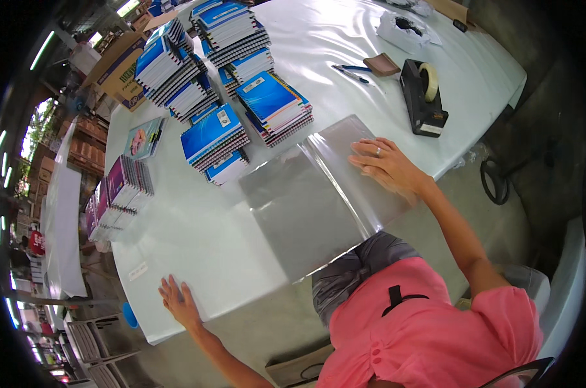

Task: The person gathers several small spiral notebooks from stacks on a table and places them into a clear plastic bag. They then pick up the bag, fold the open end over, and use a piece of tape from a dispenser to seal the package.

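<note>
A stack of clear plastic sleeves [299, 207] lies at the table's near edge, in front of my body. My right hand [390, 167] rests flat on the right part of the sleeves, fingers stretched out and a ring on one of them. Off to the left, my left hand [181, 304] touches the bare tabletop with its fingers apart and nothing in it. A small white label strip [138, 271] lies on the table just beyond that hand. Beyond the sleeves stand piles of spiral-bound notebooks with blue covers [267, 97].
Purple spiral notebooks [121, 181] stand at the left edge, near a thin pack of booklets [144, 138]. At the right are a black tape dispenser [423, 100], cutting pliers [354, 70], a brown block [382, 64] and a plastic bag [406, 32]. A cardboard box [121, 71] sits beyond.
</note>
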A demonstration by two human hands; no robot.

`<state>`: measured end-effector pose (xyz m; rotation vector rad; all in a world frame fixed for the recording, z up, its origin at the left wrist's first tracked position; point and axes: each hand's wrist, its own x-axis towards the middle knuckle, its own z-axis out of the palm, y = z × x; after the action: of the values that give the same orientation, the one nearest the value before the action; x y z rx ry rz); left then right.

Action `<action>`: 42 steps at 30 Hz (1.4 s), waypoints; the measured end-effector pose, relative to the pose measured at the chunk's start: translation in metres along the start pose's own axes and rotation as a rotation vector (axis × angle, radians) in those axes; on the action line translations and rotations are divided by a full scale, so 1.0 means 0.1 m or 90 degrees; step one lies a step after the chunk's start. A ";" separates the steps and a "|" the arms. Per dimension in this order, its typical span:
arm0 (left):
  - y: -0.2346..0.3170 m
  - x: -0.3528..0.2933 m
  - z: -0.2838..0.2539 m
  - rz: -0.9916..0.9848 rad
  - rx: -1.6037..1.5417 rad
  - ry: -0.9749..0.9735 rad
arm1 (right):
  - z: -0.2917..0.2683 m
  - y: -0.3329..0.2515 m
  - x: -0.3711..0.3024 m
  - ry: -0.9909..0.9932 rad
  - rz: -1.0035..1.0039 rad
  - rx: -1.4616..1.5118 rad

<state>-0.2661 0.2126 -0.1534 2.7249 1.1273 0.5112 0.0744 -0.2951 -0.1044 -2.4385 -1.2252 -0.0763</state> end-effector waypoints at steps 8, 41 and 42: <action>0.06 0.03 -0.03 -0.015 -0.037 0.016 | 0.05 0.00 -0.10 0.083 0.015 0.016; 0.19 -0.10 0.04 -0.202 0.074 0.120 | 0.11 0.12 -0.11 0.192 0.005 0.116; 0.21 -0.11 0.04 -0.193 0.092 0.096 | 0.06 0.06 -0.11 0.188 0.025 0.133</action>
<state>-0.2583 0.1904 -0.1544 2.5933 1.6408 0.6192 0.0713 -0.3046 -0.1148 -2.1763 -1.0019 -0.2731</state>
